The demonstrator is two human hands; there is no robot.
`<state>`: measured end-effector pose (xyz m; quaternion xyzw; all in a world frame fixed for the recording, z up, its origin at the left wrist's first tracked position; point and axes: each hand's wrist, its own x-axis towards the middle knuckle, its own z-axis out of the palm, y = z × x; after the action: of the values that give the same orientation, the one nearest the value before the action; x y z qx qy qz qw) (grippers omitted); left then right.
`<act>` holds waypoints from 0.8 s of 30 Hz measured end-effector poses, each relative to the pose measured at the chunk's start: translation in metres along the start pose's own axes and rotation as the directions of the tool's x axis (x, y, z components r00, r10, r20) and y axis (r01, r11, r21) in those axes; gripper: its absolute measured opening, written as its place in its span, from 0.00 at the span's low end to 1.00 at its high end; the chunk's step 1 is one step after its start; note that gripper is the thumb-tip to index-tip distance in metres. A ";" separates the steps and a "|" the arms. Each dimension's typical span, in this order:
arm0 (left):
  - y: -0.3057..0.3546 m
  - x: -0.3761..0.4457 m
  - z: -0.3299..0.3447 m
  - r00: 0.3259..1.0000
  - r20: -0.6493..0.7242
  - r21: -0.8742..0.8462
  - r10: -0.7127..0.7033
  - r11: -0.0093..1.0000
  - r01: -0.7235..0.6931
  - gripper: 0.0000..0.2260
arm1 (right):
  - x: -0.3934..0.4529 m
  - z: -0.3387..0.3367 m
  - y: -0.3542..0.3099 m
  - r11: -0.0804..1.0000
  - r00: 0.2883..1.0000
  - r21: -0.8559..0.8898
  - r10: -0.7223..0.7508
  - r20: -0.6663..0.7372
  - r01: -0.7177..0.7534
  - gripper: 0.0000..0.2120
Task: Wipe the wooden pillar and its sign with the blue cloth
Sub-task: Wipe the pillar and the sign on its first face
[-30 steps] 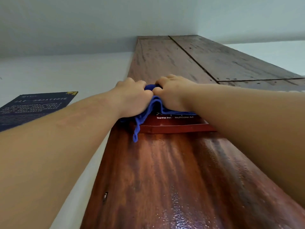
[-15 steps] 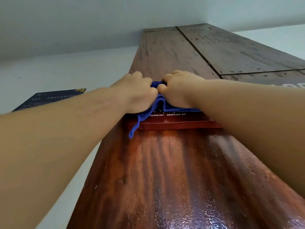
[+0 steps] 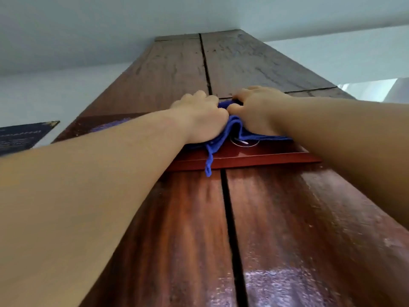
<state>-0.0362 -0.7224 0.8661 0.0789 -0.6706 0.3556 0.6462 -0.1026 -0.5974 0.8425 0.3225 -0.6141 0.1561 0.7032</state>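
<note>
Shifted rightward, the blue cloth (image 3: 234, 131) is pressed on the sign (image 3: 254, 157) by the left hand (image 3: 200, 116) and right hand (image 3: 256, 109), both closed on it; most of the pillar (image 3: 287, 218) seems left to wipe.

Occlusions, head view

Sign (image 3: 254, 155) mostly covered by blue cloth (image 3: 234, 131) and both hands; its text unreadable. Left hand (image 3: 199, 117) and right hand (image 3: 257, 109) hide their fingertips. Dark wall plaque (image 3: 20, 137) cut off left, lettering blurred. Pillar (image 3: 287, 218) base out of frame.
</note>
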 end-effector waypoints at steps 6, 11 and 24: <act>0.072 0.035 -0.013 0.992 0.039 -0.010 -0.116 0.993 0.117 0.32 | -0.025 -0.008 0.066 0.998 1.000 -0.059 -0.012 0.007 0.012 0.19; 0.105 0.038 -0.008 0.995 -0.001 0.050 -0.096 0.994 0.095 0.32 | -0.029 -0.009 0.093 0.999 0.999 -0.043 -0.004 -0.044 0.002 0.18; 0.187 0.069 -0.008 0.991 0.000 -0.071 -0.135 0.988 0.135 0.18 | -0.065 -0.006 0.170 0.984 0.988 0.127 0.133 -0.077 -0.122 0.18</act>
<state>-0.1460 -0.5556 0.8591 0.1002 -0.6742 0.2873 0.6729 -0.2152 -0.4555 0.8239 0.3179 -0.5924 0.2515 0.6963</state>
